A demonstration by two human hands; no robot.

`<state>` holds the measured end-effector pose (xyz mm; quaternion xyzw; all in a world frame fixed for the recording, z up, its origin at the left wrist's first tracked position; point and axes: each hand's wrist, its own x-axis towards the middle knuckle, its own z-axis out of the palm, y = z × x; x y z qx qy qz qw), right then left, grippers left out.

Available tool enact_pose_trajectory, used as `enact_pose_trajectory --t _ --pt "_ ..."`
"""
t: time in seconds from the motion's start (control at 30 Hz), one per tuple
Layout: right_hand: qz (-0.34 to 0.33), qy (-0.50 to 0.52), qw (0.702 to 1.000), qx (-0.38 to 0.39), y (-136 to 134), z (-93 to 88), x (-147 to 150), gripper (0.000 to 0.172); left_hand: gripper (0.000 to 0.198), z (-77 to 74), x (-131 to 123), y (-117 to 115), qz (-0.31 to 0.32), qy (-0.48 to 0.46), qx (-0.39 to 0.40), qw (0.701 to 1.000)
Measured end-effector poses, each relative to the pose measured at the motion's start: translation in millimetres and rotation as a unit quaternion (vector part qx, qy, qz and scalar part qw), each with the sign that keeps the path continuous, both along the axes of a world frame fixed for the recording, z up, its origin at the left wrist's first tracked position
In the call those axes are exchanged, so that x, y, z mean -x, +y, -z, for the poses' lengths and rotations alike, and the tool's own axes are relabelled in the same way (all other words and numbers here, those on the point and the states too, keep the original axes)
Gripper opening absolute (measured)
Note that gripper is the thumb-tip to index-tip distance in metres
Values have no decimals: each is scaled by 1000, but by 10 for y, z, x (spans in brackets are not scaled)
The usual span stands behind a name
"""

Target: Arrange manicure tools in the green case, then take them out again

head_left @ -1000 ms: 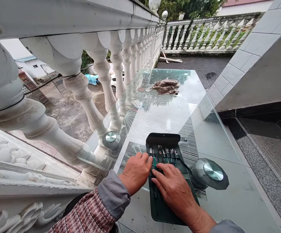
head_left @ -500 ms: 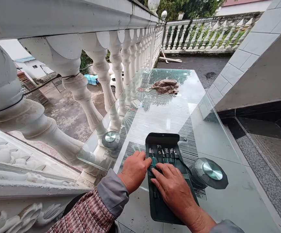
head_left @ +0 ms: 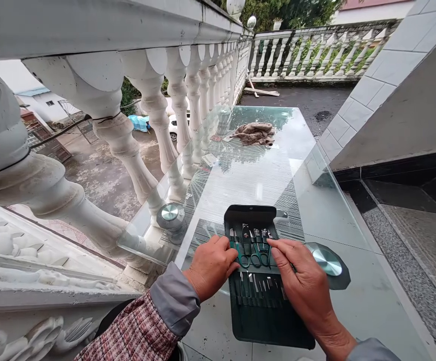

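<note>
A white stone balustrade (head_left: 157,115) runs along ten o'clock beside a clear glass desk (head_left: 315,200); a crumpled brown cloth (head_left: 255,134) lies on it towards one o'clock; at five o'clock the dark green folding case (head_left: 263,321) lies fully unfolded, its two rows of small metal tools (head_left: 245,233) seemingly mostly seated, its closing undone; the left hand's (head_left: 213,265) curled fingers touch its left edge; the right hand's (head_left: 304,281) pinch together over the upper row; whether either grips anything cannot be told.
</note>
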<state>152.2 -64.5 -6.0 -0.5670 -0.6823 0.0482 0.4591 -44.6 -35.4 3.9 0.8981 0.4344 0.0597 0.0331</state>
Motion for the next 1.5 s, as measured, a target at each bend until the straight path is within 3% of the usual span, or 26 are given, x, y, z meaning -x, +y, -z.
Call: enact_pose_trajectory --t 0.23,0.47,0.6,0.77,1.0,1.5 --pt "10 -10 998 56 8 49 -75 20 11 14 -4 7 1 16 -15 1000" --pt "-58 -131 981 129 -39 126 -73 13 17 15 -20 19 12 13 -29 999" --pt "-46 -162 978 123 -35 137 -13 7 13 15 -21 27 6 16 -41 999" --pt "-18 -180 980 80 -40 149 52 13 10 14 -22 14 3 4 -35 999" --pt "-14 -191 978 83 -12 153 -48 15 28 30 -25 6 12 -13 -12 1000" --pt "1 -233 971 52 -39 125 -19 22 15 62 -55 8 15 -1 -37 999"
